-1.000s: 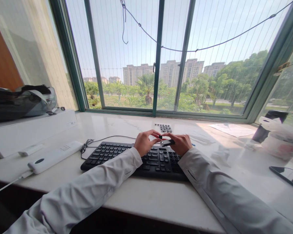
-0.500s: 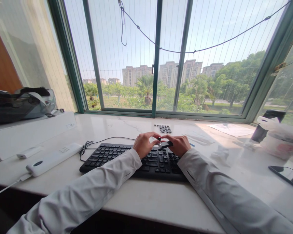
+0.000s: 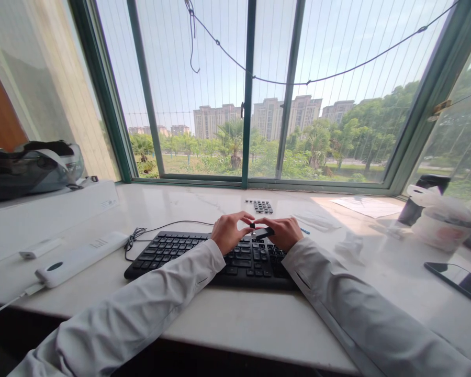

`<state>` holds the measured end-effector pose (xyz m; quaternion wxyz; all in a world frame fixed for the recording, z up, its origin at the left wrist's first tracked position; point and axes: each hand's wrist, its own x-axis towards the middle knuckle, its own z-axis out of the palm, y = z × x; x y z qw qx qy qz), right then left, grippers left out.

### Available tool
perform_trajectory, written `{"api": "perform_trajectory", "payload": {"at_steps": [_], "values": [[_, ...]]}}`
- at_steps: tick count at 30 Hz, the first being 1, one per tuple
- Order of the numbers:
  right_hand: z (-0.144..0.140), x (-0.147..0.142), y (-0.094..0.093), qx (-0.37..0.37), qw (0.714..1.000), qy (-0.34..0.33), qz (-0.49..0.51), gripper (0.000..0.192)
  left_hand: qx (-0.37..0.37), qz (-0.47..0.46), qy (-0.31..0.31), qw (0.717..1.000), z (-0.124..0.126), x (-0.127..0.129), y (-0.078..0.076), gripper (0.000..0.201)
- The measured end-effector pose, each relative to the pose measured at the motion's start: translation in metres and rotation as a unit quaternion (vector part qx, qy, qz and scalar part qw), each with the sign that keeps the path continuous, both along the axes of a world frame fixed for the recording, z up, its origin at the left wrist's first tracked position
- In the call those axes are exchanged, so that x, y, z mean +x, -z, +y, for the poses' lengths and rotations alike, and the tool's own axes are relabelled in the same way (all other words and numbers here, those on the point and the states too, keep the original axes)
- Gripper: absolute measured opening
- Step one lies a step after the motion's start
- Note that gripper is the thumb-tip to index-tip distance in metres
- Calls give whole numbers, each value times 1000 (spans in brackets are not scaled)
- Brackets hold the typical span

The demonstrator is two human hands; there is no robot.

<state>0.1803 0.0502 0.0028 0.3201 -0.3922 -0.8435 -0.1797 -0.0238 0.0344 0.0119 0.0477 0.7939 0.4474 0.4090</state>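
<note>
A black keyboard (image 3: pixel 180 251) lies on the white marble sill in front of me, its cable running off to the left. Both my hands hover over its right part. My right hand (image 3: pixel 284 233) grips a small black tool (image 3: pixel 264 232), a flat dark piece that looks like a keycap puller. My left hand (image 3: pixel 227 230) pinches a tiny black keycap (image 3: pixel 253 225) at the tool's tip between thumb and fingers. A cluster of loose black keycaps (image 3: pixel 260 206) sits on the sill just behind my hands.
A white power strip (image 3: pixel 82 256) and a white box (image 3: pixel 51 209) with a dark bag (image 3: pixel 27 167) are at the left. To the right are papers (image 3: pixel 367 205), a black cup (image 3: pixel 422 199), a plastic-wrapped container (image 3: pixel 443 225) and a phone (image 3: pixel 457 280). Windows rise behind.
The view has drifted slightly, shifting everything a little left. My hands stay together over the keyboard, fingers working the small keycap at the tool's tip.
</note>
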Motion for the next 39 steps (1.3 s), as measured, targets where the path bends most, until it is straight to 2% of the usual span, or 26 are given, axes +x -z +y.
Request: {"api": "perform_trajectory", "payload": {"at_steps": [12, 28, 39], "values": [[3, 2, 4, -5, 1000, -13, 2, 28, -24, 3, -11, 1000, -2, 2, -2, 27], [2, 0, 4, 0, 1000, -13, 7, 27, -21, 22, -14, 999, -1, 1, -1, 23], [3, -1, 5, -9, 1000, -8, -8, 25, -20, 26, 3, 999, 0, 1, 0, 26]]}}
